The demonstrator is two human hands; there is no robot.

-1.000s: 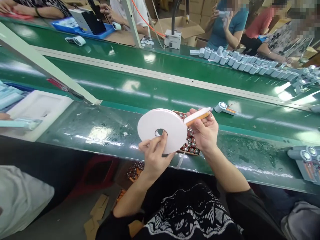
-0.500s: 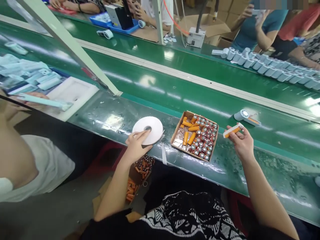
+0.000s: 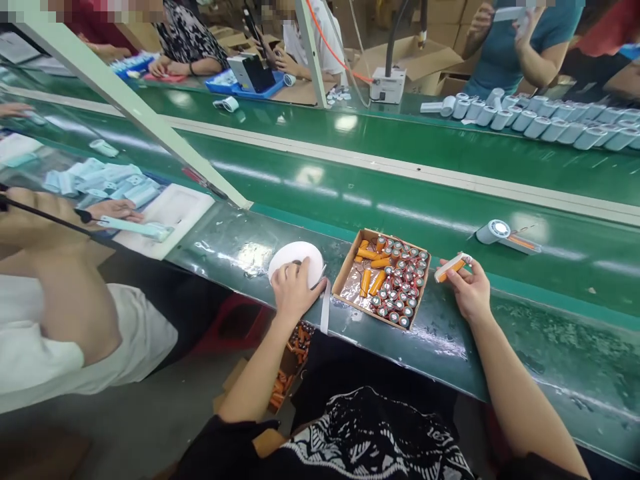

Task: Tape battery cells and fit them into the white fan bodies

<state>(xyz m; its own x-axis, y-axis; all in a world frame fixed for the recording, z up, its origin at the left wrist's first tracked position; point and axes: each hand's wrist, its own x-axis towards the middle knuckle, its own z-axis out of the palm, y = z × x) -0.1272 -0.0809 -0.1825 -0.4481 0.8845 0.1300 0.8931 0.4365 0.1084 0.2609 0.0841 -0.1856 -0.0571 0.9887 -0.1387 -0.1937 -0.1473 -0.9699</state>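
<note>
My left hand [image 3: 296,292] lies on a flat white roll of tape [image 3: 283,257], its fingers spread over the core and the thumb near the roll's edge. A loose strip of tape [image 3: 325,310] hangs from the roll over the bench edge. In my right hand [image 3: 473,291], between thumb and fingers, is an orange battery [image 3: 454,267] with a white strip along its upper side. Between my hands stands a cardboard box [image 3: 345,275] of orange batteries, several lying flat and many upright with red wires.
A white cylindrical device [image 3: 493,231] lies on the green conveyor [image 3: 360,193] beyond my right hand. A slanted post [image 3: 150,123] rises at left. Beside it a co-worker's hand [image 3: 117,210] works over a white tray [image 3: 185,207]. Rows of white housings [image 3: 545,117] line the far side.
The view has swung left. My left hand has shifted over the tape roll, its thumb closer to the loose strip. My right hand still holds the battery, slightly nearer the box.
</note>
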